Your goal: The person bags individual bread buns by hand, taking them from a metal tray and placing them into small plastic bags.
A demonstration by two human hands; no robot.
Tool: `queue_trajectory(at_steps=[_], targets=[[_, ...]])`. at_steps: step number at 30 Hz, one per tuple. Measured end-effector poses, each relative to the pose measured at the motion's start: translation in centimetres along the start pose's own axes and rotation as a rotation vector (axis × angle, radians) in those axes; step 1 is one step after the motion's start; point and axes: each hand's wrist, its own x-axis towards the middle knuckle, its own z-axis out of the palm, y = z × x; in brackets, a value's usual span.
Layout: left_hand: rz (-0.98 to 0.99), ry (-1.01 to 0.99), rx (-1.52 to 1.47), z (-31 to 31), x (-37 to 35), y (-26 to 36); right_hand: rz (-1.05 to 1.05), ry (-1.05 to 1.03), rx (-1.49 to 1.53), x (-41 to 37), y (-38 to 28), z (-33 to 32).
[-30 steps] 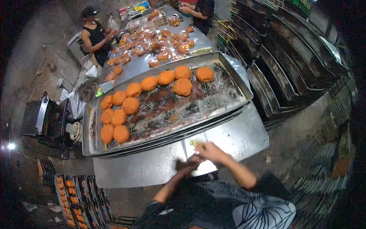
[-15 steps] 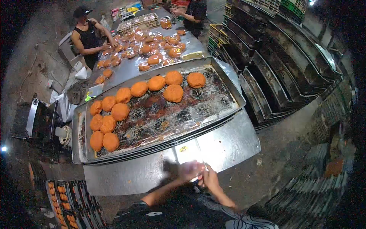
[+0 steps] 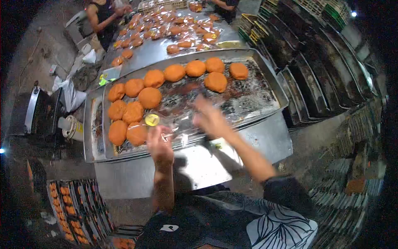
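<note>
My left hand (image 3: 161, 146) is closed on the edge of a clear plastic bag with a round yellow sticker (image 3: 152, 120). The bag hangs over the front of a metal baking tray (image 3: 94, 154), just right of the nearest bun (image 3: 137, 134). Over the tray's middle, my right hand (image 3: 210, 119) reaches forward, its fingers smeared by motion. A single round orange-brown bun (image 3: 215, 82) lies just beyond that hand, apart from it. More buns line the tray's left side and back edge.
Bagged buns (image 3: 176, 30) are heaped on the metal table behind the tray. One person (image 3: 100, 18) stands at the back left; another person's arm (image 3: 223, 5) shows at the back. Stacked dark trays (image 3: 315, 79) rise at the right. A rack of buns (image 3: 66, 207) stands low at left.
My hands were together over the table's front edge; they have parted and moved forward over the tray. The bag is now spread from my left hand. The view has shifted.
</note>
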Motion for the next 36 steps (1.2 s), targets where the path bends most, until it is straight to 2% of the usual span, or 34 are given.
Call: queue_trajectory(at_steps=[1,2,3,4,5,6,8,9,10,11,13,14,15,17,18,19,21,23,25,26,27,28,29,30,31,32,33,34,35,36], targets=[[-0.074,0.093,-0.620,-1.1,1.2,-0.3,0.256,0.096,-0.080,3.7,1.8,-0.8],[-0.099,0.149,-0.745,-2.0,1.8,0.3,0.271,0.427,-0.779,5.8,6.2,1.5],[-0.122,0.208,-0.870,-3.1,2.0,0.8,0.288,0.355,-0.869,7.1,9.2,1.9],[-0.108,0.200,-0.888,-4.4,2.4,0.7,0.421,0.247,-0.704,8.4,11.4,1.2],[-0.087,0.186,-0.910,-5.8,2.9,0.8,0.548,0.144,-0.540,9.4,10.8,0.8],[-0.083,0.273,-0.932,-6.7,3.3,1.2,0.539,0.140,-0.530,9.5,9.7,1.5],[-0.001,0.297,-0.927,-8.9,3.8,0.6,0.198,0.252,-0.202,7.3,5.6,1.6],[0.079,0.295,-0.926,-9.4,4.2,0.5,0.018,0.439,-0.271,5.0,-1.3,1.2],[0.063,0.386,-0.884,-8.6,4.2,1.1,-0.199,0.557,-0.159,3.4,-6.0,1.6],[0.058,0.366,-0.888,-7.4,3.7,1.4,-0.348,0.545,-0.136,2.0,-8.1,2.6],[0.218,0.123,-0.787,-3.9,1.9,1.5,-0.478,0.462,-0.092,1.2,-11.7,2.2],[0.304,0.200,-0.790,-1.8,1.0,2.7,-0.432,0.484,-0.026,1.3,-12.0,2.3],[0.295,0.185,-0.801,-0.9,0.3,3.5,-0.388,0.507,0.045,1.2,-11.8,2.3],[0.129,-0.051,-0.801,-0.2,-0.9,4.6,-0.355,0.487,0.067,-1.9,-12.2,1.7],[0.180,-0.295,-0.738,-0.3,-1.4,3.7,-0.364,0.543,0.087,-3.0,-12.2,1.7],[0.181,-0.313,-0.737,0.3,-1.9,2.7,-0.361,0.558,0.079,-2.9,-12.0,1.7],[-0.021,-0.278,-0.956,2.3,-4.3,0.8,-0.189,0.654,0.094,-2.8,-12.1,1.9],[-0.208,-0.303,-0.912,2.3,-3.8,0.5,-0.146,0.472,0.197,-3.5,-11.4,1.6],[-0.371,-0.325,-0.952,2.2,-4.1,2.7,-0.058,0.466,0.589,-6.4,-10.3,2.6],[-0.510,-0.307,-0.830,2.2,-4.9,1.0,0.056,0.614,0.539,-8.0,-9.4,3.2],[-0.241,-0.454,-0.354,1.9,-5.4,-2.9,0.149,0.605,0.165,-8.6,-8.6,1.8],[0.047,-0.487,0.119,1.5,-5.9,-6.7,0.184,0.461,0.109,-8.4,-7.4,0.3],[-0.069,-0.547,0.098,2.4,-7.2,-6.6,0.301,0.304,0.373,-7.6,-6.9,-2.0],[-0.187,-0.601,0.084,3.3,-8.5,-6.5,0.009,0.606,0.331,-6.6,-2.3,-0.8],[-0.363,-0.609,-0.029,4.6,-9.8,-6.0,0.171,0.601,0.338,-4.6,-2.7,-4.4],[-0.173,-0.807,0.265,5.0,-10.5,-8.1,0.214,0.619,0.150,-1.9,-2.7,-6.9],[0.030,-0.983,0.556,5.2,-11.0,-11.8,0.206,0.724,0.215,1.2,-3.0,-7.9],[0.254,-1.080,0.770,5.5,-12.0,-15.9,0.056,0.759,0.224,3.9,-3.0,-8.4],[0.486,-1.151,0.981,5.7,-12.9,-19.9,-0.174,0.726,0.095,6.0,-1.7,-7.7],[0.360,-1.129,0.940,5.4,-13.6,-23.4,-0.177,0.610,0.133,4.7,-1.6,-7.0]])
